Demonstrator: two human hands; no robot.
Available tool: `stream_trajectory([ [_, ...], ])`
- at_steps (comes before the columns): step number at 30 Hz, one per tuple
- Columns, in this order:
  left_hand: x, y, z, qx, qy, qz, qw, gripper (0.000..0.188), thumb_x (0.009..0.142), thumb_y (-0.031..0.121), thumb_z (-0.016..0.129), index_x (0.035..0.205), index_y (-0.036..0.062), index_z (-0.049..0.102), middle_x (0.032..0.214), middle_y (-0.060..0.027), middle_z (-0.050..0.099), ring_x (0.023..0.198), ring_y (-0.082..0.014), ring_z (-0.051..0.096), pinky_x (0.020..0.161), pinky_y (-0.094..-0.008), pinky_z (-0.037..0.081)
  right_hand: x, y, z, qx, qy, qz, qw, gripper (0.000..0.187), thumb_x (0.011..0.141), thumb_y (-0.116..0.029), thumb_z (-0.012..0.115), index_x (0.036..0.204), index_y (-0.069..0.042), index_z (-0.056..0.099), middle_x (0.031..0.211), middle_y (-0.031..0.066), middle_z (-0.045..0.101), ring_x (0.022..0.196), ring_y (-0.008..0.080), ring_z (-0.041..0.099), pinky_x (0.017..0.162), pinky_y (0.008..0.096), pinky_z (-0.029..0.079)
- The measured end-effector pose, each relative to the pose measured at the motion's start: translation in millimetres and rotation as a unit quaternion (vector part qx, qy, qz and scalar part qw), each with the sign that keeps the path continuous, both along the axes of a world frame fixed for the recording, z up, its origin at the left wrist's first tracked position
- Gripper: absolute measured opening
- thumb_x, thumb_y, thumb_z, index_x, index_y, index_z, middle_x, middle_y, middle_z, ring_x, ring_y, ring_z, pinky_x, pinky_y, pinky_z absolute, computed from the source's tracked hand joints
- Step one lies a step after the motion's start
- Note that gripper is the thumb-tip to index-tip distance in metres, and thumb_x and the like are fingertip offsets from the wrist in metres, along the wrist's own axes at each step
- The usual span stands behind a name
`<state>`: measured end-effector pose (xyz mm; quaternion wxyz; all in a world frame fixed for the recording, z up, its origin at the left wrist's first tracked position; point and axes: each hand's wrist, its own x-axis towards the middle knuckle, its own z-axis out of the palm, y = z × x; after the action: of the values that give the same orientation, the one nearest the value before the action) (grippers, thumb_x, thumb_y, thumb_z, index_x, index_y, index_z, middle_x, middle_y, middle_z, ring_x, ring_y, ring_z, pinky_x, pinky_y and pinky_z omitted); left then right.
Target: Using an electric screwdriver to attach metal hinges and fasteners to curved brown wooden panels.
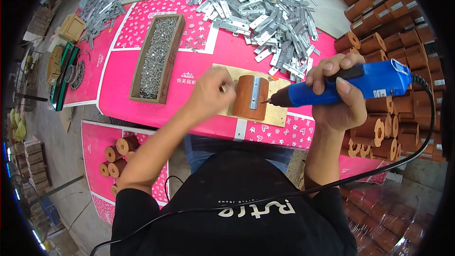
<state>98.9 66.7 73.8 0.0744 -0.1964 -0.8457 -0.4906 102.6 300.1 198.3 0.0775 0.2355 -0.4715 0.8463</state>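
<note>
Cylinder [243,97]: brown, lying on the board [279,116] at the near edge of the pink table [199,125], metal strip [255,90] on top, running lengthwise. Right hand [350,102] grasps the blue driver [305,96], bit [268,101] pointing left at the strip's lower part; too small to tell whether it touches. Left hand [208,95] is just beside the cylinder's left side, fingers curled in; cannot tell whether they pinch a screw or touch the cylinder.

Step in hand looks like screwing the strip down. To do it well: the person should get the left hand firmly on the cylinder, since a round thing may roll, with fingertips out of the bit's line. The driver lies nearly flat in view; it probably wants tipping up until the bit is square to the strip, or it may slip off the edge. Strip should stay straight while the screw bites; press steadily, stop once the head seats. Loose screws [154,59] sit in the box [172,66], within left-hand reach.
</note>
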Motion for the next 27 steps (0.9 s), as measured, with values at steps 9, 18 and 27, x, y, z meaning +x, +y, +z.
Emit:
stream_trajectory([
  [9, 44.9, 25.1, 13.0, 0.058, 0.049, -0.018, 0.997, 0.015, 0.072, -0.006, 0.062, 0.079, 0.0029, 0.052, 0.076, -0.0078, 0.054, 0.070, -0.0205, 0.053, 0.060, -0.0319, 0.043, -7.0, -19.9, 4.4, -0.045, -0.029, 0.046, 0.997, 0.031, 0.073, -0.003, 0.056, 0.104, -0.001, 0.052, 0.088, 0.0189, 0.063, 0.062, 0.0240, 0.059, 0.069, 0.0405, 0.053],
  [18, 44.3, 27.7, 13.7, 0.043, 0.065, -0.012, 0.997, 0.015, 0.070, -0.006, 0.062, 0.077, 0.0029, 0.052, 0.074, -0.0086, 0.052, 0.069, -0.0235, 0.052, 0.060, -0.0346, 0.042, -3.9, -28.5, 9.5, 0.003, -0.029, 0.022, 0.999, 0.031, 0.073, -0.010, 0.057, 0.102, -0.003, 0.050, 0.086, 0.0130, 0.060, 0.061, 0.0209, 0.055, 0.067, 0.0379, 0.047],
  [27, 44.5, 30.3, 13.9, 0.041, 0.076, -0.002, 0.996, 0.016, 0.069, -0.007, 0.061, 0.078, 0.0027, 0.052, 0.076, -0.0102, 0.054, 0.072, -0.0260, 0.052, 0.061, -0.0362, 0.042, -5.3, -29.7, 10.6, 0.024, -0.015, 0.037, 0.999, 0.030, 0.074, -0.009, 0.056, 0.103, -0.003, 0.049, 0.087, 0.0145, 0.061, 0.061, 0.0212, 0.056, 0.066, 0.0383, 0.049],
])
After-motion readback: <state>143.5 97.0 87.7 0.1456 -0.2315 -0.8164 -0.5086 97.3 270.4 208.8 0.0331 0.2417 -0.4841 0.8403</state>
